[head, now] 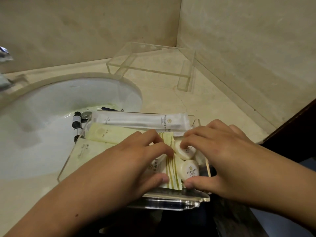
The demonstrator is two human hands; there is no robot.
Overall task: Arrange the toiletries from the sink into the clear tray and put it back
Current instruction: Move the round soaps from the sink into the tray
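Note:
The clear tray (66, 165) sits on the counter's front edge, partly over the sink. In it lie a long white toothbrush packet (142, 122), pale yellow sachets (109, 133), a gold-striped packet (171, 170) and two round wrapped soaps (189, 169). My left hand (136, 161) presses on the striped packet, fingers bent and thumb at its near edge. My right hand (220, 154) has its fingertips on the upper round soap (182, 152) and its thumb by the lower one. Two small dark bottles (76, 119) lie in the sink beside the tray.
The white sink basin (51, 108) fills the left side, with a chrome tap (5, 55) at the far left. A clear acrylic stand (153, 65) sits in the back corner against beige stone walls. A dark edge (294, 124) borders the counter at right.

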